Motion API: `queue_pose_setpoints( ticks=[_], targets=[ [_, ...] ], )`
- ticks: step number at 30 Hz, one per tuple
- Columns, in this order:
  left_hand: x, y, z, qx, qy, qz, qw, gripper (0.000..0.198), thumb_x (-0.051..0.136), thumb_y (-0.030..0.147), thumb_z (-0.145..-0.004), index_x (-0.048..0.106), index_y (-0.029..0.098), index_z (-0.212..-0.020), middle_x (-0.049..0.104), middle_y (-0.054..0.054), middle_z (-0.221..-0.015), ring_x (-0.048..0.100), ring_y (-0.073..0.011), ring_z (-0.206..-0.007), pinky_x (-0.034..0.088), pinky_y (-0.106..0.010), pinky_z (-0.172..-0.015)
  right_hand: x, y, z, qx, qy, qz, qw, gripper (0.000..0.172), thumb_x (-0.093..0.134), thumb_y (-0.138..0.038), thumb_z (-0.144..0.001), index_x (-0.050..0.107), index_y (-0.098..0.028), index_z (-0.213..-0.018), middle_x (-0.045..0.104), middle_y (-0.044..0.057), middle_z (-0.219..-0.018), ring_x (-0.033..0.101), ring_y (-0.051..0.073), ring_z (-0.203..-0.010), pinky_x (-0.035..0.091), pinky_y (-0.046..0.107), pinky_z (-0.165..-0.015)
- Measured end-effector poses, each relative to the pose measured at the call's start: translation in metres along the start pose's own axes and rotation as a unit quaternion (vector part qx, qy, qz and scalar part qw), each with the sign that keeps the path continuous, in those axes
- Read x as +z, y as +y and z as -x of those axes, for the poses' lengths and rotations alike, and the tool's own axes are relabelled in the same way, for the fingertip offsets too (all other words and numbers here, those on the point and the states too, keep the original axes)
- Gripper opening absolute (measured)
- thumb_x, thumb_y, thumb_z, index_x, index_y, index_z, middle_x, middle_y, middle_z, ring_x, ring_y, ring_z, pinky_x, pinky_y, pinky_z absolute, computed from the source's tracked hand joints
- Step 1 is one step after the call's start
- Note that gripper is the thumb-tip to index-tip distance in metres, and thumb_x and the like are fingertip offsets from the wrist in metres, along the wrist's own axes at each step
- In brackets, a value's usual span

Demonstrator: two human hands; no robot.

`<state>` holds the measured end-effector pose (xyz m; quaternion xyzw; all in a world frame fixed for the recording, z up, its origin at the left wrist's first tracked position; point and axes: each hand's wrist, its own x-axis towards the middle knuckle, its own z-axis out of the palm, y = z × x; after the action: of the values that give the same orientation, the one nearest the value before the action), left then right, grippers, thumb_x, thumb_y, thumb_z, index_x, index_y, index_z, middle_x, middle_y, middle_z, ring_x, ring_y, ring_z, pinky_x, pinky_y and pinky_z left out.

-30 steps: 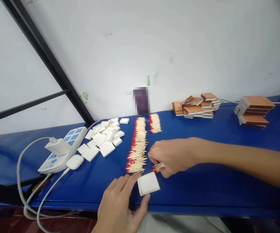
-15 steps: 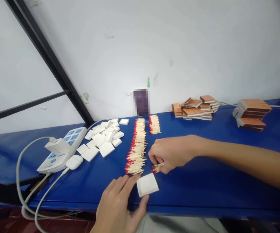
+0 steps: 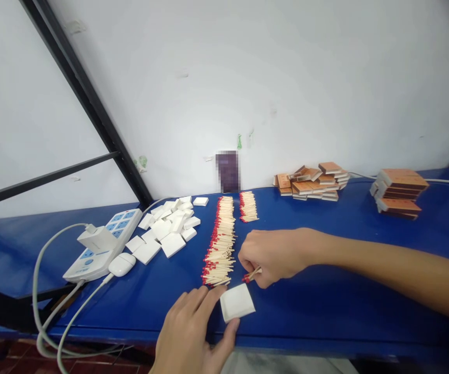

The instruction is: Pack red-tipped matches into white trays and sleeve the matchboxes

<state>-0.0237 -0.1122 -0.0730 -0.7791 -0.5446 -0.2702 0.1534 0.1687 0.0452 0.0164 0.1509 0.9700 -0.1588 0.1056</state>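
Near the front edge, my left hand (image 3: 196, 328) grips a small white matchbox tray (image 3: 237, 302) between thumb and fingers, its hollow side facing up. Just beyond the tray, my right hand (image 3: 271, 255) is closed on a small bunch of matches (image 3: 252, 274), their red heads pointing left. A long row of red-headed matches (image 3: 222, 239) lies to the left of my right hand, reaching away toward the wall. A shorter row of matches (image 3: 248, 206) sits farther back beside it.
White trays (image 3: 162, 228) are heaped on the left, by a power strip (image 3: 103, 249) with a charger, a white case (image 3: 122, 264) and cables. Orange matchbox sleeves (image 3: 313, 182) lie piled along the wall. More matchboxes (image 3: 399, 189) are stacked at right on the blue table (image 3: 325, 311).
The whole view has shifted slightly, so things sit a little lower. In my right hand the matches are bunched more tightly together. My left hand keeps its hold on the tray.
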Motion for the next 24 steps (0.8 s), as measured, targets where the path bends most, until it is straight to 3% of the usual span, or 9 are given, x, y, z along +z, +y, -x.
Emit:
queue_pose_setpoints(
  ticks=[17, 24],
  targets=[
    [0.0, 0.0, 0.001, 0.009, -0.005, 0.017, 1.0, 0.032, 0.059, 0.042, -0.092, 0.059, 0.025, -0.12, 0.073, -0.006, -0.1, 0.07, -0.0267, -0.081, 0.056, -0.04, -0.072, -0.005, 0.007, -0.001, -0.017, -0.014, -0.055, 0.998, 0.005, 0.063, -0.016, -0.069, 0.061, -0.015, -0.073, 0.055, -0.004, -0.062, 0.044, 0.01, -0.055, 0.027, 0.026, -0.052],
    [-0.003, 0.003, -0.005, 0.002, -0.033, 0.036, 0.999, 0.026, 0.063, 0.037, -0.089, 0.06, 0.024, -0.111, 0.071, -0.004, -0.09, 0.067, -0.0253, -0.073, 0.051, -0.035, -0.061, -0.004, -0.008, -0.001, -0.094, -0.028, -0.164, 0.982, 0.005, 0.063, -0.014, -0.072, 0.059, -0.016, -0.073, 0.056, -0.006, -0.062, 0.049, 0.008, -0.055, 0.035, 0.022, -0.054]
  ],
)
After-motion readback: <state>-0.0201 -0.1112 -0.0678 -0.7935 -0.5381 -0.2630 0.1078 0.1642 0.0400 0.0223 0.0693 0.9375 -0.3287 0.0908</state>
